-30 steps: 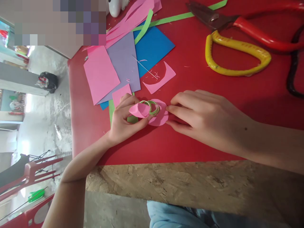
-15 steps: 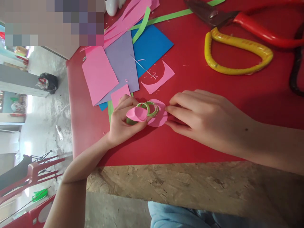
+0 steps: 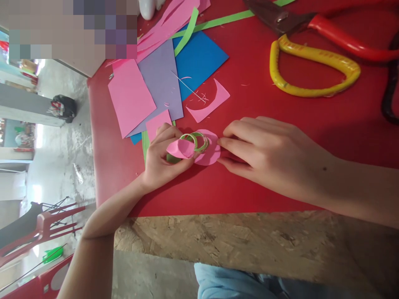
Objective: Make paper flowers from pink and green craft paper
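Note:
My left hand is closed around a small paper craft, its thumb and fingers pressing from both sides. The craft has a pink pointed piece at the near end and thin green paper rings beside it. Under the rings lies a round pink paper disc, partly covered by the rings and my left fingers. My right hand pinches the disc's right edge between thumb and fingers; the fingertips partly hide that edge. A curved pink offcut lies just beyond the hands.
Pink, purple and blue paper sheets overlap on the red tabletop. Pink strips and a green strip lie farther back. Large scissors with yellow and red handles rest at the upper right.

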### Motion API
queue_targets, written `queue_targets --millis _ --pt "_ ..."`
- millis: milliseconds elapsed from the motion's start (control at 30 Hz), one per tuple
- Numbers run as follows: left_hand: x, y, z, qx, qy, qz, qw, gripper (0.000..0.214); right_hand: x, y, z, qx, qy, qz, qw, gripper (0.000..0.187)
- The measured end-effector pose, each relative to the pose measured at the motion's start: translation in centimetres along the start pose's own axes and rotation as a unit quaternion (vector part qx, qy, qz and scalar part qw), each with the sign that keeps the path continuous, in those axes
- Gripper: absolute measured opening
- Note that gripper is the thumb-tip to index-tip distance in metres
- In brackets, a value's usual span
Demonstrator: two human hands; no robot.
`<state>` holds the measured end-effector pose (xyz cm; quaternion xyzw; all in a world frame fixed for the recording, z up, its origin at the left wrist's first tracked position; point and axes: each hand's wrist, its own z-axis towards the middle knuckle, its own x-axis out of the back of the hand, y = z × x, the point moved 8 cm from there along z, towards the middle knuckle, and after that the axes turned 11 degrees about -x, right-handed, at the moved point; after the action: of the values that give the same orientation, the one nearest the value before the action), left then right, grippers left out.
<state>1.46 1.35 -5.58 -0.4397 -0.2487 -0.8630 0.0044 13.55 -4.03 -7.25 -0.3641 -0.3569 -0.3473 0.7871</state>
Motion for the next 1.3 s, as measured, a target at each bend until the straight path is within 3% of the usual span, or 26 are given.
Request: queue_targets --millis 433,900,1300 --pt "-0.14 -0.47 -0.31 0.025 -0.003 -0.016 1.0 0.024 -0.16 0.08 -0.01 -0.001 -0.01 -0.008 1.0 0.017" --pt "-0.08 -0.09 -0.18 0.004 -0.004 0.009 1.0 0.023 -0.24 0.1 0.05 -0.001 -0.015 -0.009 1.0 0.016" --pt "-0.17 -0.06 -0.15 0.003 0.017 0.016 1.0 0.023 0.26 -0.14 0.37 -0.012 0.022 0.002 1.0 0.012"
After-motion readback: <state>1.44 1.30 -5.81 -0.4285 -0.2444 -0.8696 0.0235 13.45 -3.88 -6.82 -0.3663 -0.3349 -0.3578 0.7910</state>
